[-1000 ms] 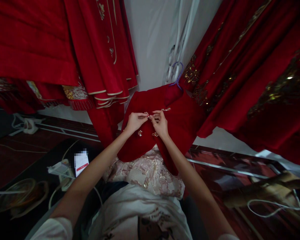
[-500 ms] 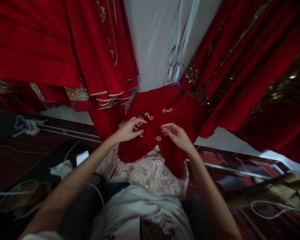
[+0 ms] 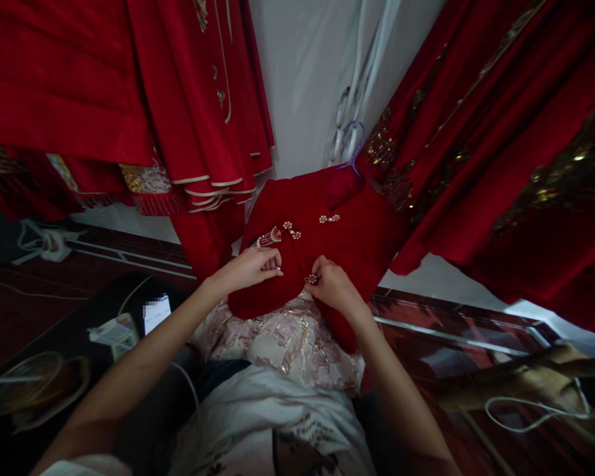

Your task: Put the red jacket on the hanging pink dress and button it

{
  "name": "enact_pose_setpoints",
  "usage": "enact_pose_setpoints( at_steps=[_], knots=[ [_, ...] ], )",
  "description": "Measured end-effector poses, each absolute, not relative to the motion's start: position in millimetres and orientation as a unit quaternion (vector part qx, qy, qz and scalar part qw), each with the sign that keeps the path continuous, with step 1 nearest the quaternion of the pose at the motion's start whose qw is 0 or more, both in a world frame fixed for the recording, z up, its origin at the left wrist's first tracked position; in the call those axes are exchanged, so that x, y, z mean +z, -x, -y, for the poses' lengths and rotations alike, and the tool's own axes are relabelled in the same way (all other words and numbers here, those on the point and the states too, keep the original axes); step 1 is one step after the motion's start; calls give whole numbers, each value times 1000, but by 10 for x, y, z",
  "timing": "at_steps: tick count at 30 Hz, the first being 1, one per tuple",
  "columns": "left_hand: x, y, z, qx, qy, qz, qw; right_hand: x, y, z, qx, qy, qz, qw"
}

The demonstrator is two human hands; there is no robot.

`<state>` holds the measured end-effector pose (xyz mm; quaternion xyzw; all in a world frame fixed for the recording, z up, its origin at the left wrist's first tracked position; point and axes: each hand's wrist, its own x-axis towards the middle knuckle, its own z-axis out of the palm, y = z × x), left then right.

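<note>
A red garment (image 3: 282, 198) on a purple hanger (image 3: 353, 158) hangs down in front of me and reaches over my lap. My left hand (image 3: 258, 266) is closed on its left front edge, thumb and fingers pinching a small pearl button (image 3: 279, 270). On the other side of the opening, my right hand (image 3: 333, 284) pinches a flower-shaped beaded clasp (image 3: 311, 279). Higher up are a fastened pearl-flower clasp (image 3: 329, 219) and a second flower clasp (image 3: 292, 230). Beside that one hangs a red-centred brooch with bead tassels (image 3: 270, 237).
Red gowns (image 3: 203, 119) hang at the left, and gold-sequined red gowns (image 3: 456, 152) at the right. A patterned pale cloth (image 3: 282, 340) covers my lap. To the left, a dark surface holds a phone (image 3: 156, 313), a white box (image 3: 119, 336) and a plastic bowl (image 3: 24, 383).
My right hand has moved down and left onto the flower clasp and closed on it. My left hand has drawn in its fingers and dropped slightly, uncovering the tassel brooch.
</note>
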<state>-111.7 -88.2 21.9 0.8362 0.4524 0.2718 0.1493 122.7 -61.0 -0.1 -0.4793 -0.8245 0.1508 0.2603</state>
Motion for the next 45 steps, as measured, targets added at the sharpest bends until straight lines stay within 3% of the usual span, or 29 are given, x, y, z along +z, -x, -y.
enact_pose_setpoints(
  at_steps=[10,14,22,34,40,45],
  knots=[
    [228,929,904,419,-708,-504,262,314,-1293,719,452,323,740,381],
    [175,934,855,422,-681,-509,314,146,-1051,738,440,314,715,442],
    [94,1027,779,409,-632,-510,417,-291,-824,545,391,357,717,453],
    [67,978,838,415,-665,-528,327,-297,-768,648,344,351,717,495],
    [162,1060,859,344,-762,-528,151,-236,-805,634,319,364,737,472],
    [415,1207,935,341,-764,-540,91,26,-1072,576,343,357,733,466]
  ],
)
